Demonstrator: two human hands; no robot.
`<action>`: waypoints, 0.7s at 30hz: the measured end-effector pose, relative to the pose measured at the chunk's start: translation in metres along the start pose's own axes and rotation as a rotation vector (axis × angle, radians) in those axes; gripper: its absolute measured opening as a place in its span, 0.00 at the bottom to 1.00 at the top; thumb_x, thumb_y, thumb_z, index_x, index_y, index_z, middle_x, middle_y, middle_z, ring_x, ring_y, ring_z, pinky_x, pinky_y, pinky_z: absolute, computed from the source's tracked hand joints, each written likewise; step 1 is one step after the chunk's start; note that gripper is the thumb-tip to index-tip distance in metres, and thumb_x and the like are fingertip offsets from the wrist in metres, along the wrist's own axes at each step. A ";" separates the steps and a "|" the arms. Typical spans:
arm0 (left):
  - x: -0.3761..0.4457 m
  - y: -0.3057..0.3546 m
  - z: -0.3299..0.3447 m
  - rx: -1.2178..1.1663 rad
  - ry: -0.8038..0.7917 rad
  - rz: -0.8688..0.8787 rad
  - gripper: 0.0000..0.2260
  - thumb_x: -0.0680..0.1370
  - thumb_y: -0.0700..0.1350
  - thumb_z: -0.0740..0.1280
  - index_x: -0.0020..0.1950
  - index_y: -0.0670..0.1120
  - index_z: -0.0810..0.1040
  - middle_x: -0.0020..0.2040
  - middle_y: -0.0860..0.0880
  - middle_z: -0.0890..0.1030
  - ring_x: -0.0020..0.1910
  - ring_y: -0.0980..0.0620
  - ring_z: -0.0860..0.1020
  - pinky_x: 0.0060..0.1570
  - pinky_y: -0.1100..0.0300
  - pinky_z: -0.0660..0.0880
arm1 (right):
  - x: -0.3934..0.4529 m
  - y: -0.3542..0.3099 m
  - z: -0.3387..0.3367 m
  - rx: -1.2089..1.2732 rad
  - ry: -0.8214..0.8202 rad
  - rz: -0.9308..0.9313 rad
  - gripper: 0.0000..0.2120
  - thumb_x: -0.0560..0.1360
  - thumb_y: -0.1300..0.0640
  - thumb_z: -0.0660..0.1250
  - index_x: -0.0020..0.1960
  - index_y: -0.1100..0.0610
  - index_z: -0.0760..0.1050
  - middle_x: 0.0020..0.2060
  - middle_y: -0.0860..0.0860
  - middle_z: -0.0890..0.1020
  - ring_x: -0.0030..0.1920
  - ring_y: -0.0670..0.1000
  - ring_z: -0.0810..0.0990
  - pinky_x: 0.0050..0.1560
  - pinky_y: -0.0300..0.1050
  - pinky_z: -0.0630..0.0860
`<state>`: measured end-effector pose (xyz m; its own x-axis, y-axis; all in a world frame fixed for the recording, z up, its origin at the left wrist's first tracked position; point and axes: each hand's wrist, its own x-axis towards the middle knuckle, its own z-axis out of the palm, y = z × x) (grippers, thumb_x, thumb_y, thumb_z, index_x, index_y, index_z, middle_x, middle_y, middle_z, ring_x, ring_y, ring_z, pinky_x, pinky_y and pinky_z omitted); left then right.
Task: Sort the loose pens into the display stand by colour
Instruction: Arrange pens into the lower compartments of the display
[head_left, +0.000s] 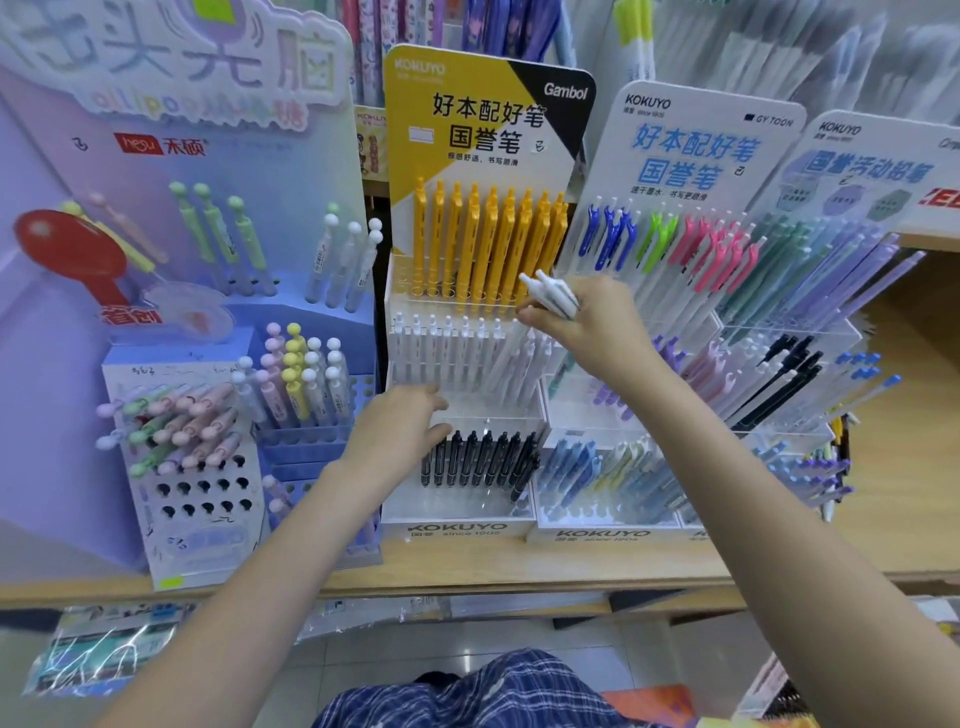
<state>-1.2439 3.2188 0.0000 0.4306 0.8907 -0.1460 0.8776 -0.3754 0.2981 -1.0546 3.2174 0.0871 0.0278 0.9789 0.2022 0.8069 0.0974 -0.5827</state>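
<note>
My right hand (592, 325) grips a small bunch of white pens (551, 292) in front of the yellow-and-black stand (457, 525). That stand has three tiers: yellow pens (488, 244) at the top, white pens (457, 353) in the middle, black pens (480, 460) at the bottom. My held bunch hovers over the right end of the white row. My left hand (402, 428) rests with straight fingers against the clear front of the white tier, just above the black pens, and holds nothing.
A white stand (597, 535) to the right carries blue, green, pink, purple and black pens. On the left stands a blue display (171, 561) of ball-topped pens. Everything sits on a wooden shelf (467, 571) with packaged goods below its edge.
</note>
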 end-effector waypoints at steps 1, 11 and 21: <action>0.001 0.000 -0.001 -0.007 0.002 -0.004 0.18 0.79 0.49 0.63 0.67 0.47 0.72 0.72 0.51 0.66 0.68 0.47 0.68 0.61 0.53 0.67 | 0.001 0.001 0.002 -0.002 0.009 -0.013 0.16 0.74 0.54 0.69 0.45 0.69 0.79 0.38 0.65 0.81 0.34 0.58 0.73 0.35 0.46 0.68; 0.005 -0.005 -0.001 -0.064 0.004 -0.045 0.17 0.77 0.51 0.65 0.65 0.49 0.74 0.70 0.52 0.70 0.66 0.48 0.70 0.59 0.54 0.69 | 0.008 -0.008 0.002 -0.179 -0.011 -0.054 0.16 0.74 0.51 0.68 0.37 0.62 0.72 0.28 0.52 0.71 0.30 0.51 0.67 0.34 0.44 0.64; 0.008 -0.008 0.003 -0.084 0.015 -0.050 0.17 0.77 0.52 0.65 0.65 0.50 0.74 0.70 0.51 0.71 0.65 0.49 0.71 0.57 0.54 0.70 | 0.007 -0.018 0.004 -0.212 -0.103 -0.115 0.14 0.75 0.51 0.68 0.35 0.58 0.72 0.26 0.47 0.68 0.27 0.46 0.64 0.28 0.33 0.61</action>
<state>-1.2471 3.2285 -0.0062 0.3832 0.9117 -0.1485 0.8767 -0.3083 0.3693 -1.0717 3.2229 0.0959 -0.1233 0.9777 0.1699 0.9072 0.1804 -0.3799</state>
